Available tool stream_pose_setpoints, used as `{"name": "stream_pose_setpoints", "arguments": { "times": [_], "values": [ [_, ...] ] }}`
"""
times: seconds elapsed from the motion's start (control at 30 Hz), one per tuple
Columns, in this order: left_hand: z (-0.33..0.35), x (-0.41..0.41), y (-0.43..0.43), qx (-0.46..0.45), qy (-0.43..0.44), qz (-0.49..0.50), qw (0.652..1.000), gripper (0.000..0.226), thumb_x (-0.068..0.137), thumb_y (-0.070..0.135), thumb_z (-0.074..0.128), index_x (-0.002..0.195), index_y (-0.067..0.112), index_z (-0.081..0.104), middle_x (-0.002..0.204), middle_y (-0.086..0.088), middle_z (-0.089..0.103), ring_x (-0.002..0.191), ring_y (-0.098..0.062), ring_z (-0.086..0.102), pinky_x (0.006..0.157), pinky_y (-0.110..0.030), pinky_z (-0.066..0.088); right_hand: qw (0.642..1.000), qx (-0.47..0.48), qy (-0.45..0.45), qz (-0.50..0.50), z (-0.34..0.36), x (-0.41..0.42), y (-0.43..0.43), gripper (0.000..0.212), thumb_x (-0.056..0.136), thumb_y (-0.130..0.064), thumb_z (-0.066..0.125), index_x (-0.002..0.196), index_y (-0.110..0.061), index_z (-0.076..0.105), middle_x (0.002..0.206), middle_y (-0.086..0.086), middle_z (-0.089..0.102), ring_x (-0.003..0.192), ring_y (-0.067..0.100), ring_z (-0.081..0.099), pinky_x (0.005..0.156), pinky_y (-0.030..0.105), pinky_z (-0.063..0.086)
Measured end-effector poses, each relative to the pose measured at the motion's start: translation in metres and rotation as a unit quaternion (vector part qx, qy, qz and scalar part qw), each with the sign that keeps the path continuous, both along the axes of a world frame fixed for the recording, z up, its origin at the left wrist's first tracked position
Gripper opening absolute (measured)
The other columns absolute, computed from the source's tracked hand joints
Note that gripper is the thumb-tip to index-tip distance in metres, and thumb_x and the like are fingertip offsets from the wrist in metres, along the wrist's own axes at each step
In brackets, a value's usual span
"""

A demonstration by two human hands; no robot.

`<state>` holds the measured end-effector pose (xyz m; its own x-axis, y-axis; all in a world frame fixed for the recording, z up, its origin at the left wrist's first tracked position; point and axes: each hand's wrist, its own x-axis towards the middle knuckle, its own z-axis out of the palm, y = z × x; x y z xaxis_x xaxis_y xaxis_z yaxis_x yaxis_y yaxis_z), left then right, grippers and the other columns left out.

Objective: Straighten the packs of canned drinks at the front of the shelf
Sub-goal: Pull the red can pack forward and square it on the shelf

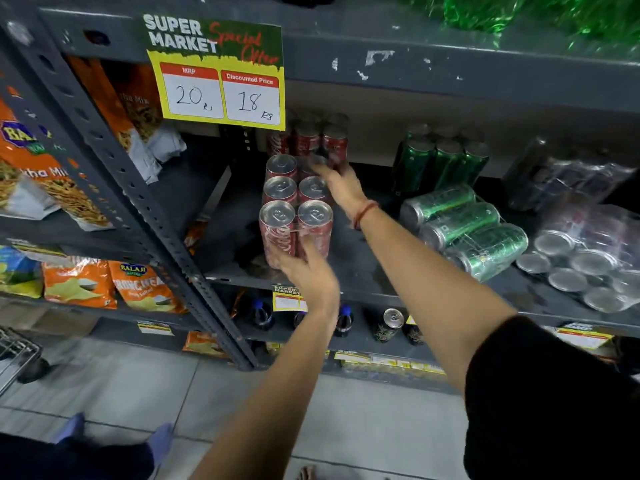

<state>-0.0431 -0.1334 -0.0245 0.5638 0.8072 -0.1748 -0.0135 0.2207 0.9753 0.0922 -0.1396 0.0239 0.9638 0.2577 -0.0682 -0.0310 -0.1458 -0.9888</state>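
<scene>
While both hands bracket the red can pack, biggest risk judged as a shove toward the shelf lip: near cans sit just inside the front edge, so too hard a pull w/ the near hand could tip the shrink-wrapped six-pack off toward the floor. Next risk: twisting it unevenly, far end swinging right while near end stays, leaving it crooked vs the second red pack standing just behind it. Lesser risk: right forearm sweeping into the green can pack, lying on its side well to the right, already skewed and likely to roll. Further right, a clear-wrapped pack also lies askew, not yet dealt w/. Pose: left hand reaches up from below, fingers spread and pressed flat against the near face of the pack, low on the front two cans; no pinch visible. Right hand, red thread at wrist, stretched further in, fingers splayed over the far right top of the pack; whether gripping or just resting, cannot tell, some blur.
</scene>
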Motion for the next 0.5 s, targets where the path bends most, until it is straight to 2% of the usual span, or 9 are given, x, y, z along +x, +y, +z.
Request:
{"name": "stream_pose_setpoints", "arguments": {
  "times": [0.03, 0.13, 0.17, 0.27, 0.33, 0.43, 0.5],
  "values": [
    [0.003, 0.004, -0.003, 0.007, 0.007, 0.004, 1.0, 0.075, 0.093, 0.034, 0.048, 0.149, 0.012, 0.002, 0.159, -0.012, 0.008, 0.147, -0.023, 0.005, 0.12, -0.041, 0.006, 0.999, 0.001, 0.023, 0.028, 0.003, 0.008, 0.005, 0.05, 0.083, -0.033, 0.069, 0.126, -0.013, 0.057, 0.122, 0.01, 0.066, 0.096, 0.017, 0.065, 0.077, 0.02, 0.051],
    [0.011, 0.014, -0.006, -0.004, 0.037, -0.015, 0.999, 0.088, 0.092, 0.038, 0.049, 0.146, 0.007, -0.014, 0.158, -0.018, -0.012, 0.146, -0.027, -0.013, 0.116, -0.039, -0.005, 0.995, -0.023, 0.07, 0.069, 0.001, 0.022, 0.014, 0.054, 0.082, -0.034, 0.069, 0.128, -0.01, 0.056, 0.125, 0.011, 0.064, 0.11, 0.025, 0.063, 0.099, 0.036, 0.049],
    [0.011, 0.017, -0.006, -0.019, 0.048, -0.026, 0.998, 0.092, 0.092, 0.04, 0.049, 0.144, 0.006, -0.019, 0.156, -0.018, -0.019, 0.145, -0.027, -0.019, 0.116, -0.039, -0.007, 0.995, -0.027, 0.071, 0.06, -0.002, 0.024, 0.015, 0.054, 0.083, -0.035, 0.068, 0.129, -0.009, 0.055, 0.127, 0.011, 0.063, 0.112, 0.026, 0.061, 0.101, 0.036, 0.046],
    [0.013, 0.026, 0.004, -0.047, 0.073, -0.04, 0.995, 0.097, 0.091, 0.046, 0.047, 0.142, 0.007, -0.025, 0.153, -0.019, -0.029, 0.142, -0.029, -0.026, 0.117, -0.044, -0.011, 0.998, -0.024, 0.056, 0.018, -0.011, 0.024, 0.011, 0.052, 0.087, -0.04, 0.06, 0.131, -0.013, 0.054, 0.125, 0.009, 0.062, 0.108, 0.023, 0.059, 0.093, 0.032, 0.043],
    [0.013, 0.032, 0.017, -0.048, 0.087, -0.026, 0.995, 0.094, 0.091, 0.045, 0.047, 0.144, 0.007, -0.021, 0.154, -0.022, -0.023, 0.144, -0.033, -0.02, 0.118, -0.048, -0.007, 0.999, -0.016, 0.045, -0.011, -0.016, 0.02, 0.008, 0.054, 0.087, -0.043, 0.057, 0.133, -0.016, 0.05, 0.128, 0.01, 0.06, 0.114, 0.027, 0.058, 0.096, 0.035, 0.043],
    [0.007, 0.036, 0.046, -0.043, 0.069, -0.014, 0.997, 0.087, 0.09, 0.041, 0.051, 0.148, 0.012, -0.006, 0.158, -0.022, -0.004, 0.146, -0.035, 0.001, 0.118, -0.051, 0.008, 0.999, -0.025, 0.002, -0.045, -0.025, 0.009, 0.001, 0.06, 0.087, -0.042, 0.055, 0.14, -0.018, 0.04, 0.141, 0.014, 0.044, 0.125, 0.029, 0.046, 0.107, 0.041, 0.035],
    [0.002, 0.037, 0.07, -0.075, 0.032, -0.037, 0.996, 0.083, 0.086, 0.043, 0.052, 0.149, 0.02, 0.005, 0.158, -0.017, 0.014, 0.143, -0.034, 0.02, 0.116, -0.052, 0.021, 0.997, -0.03, -0.027, -0.069, -0.032, -0.005, -0.005, 0.059, 0.087, -0.042, 0.052, 0.14, -0.017, 0.039, 0.137, 0.013, 0.04, 0.119, 0.026, 0.044, 0.1, 0.034, 0.031]
  ]
}}
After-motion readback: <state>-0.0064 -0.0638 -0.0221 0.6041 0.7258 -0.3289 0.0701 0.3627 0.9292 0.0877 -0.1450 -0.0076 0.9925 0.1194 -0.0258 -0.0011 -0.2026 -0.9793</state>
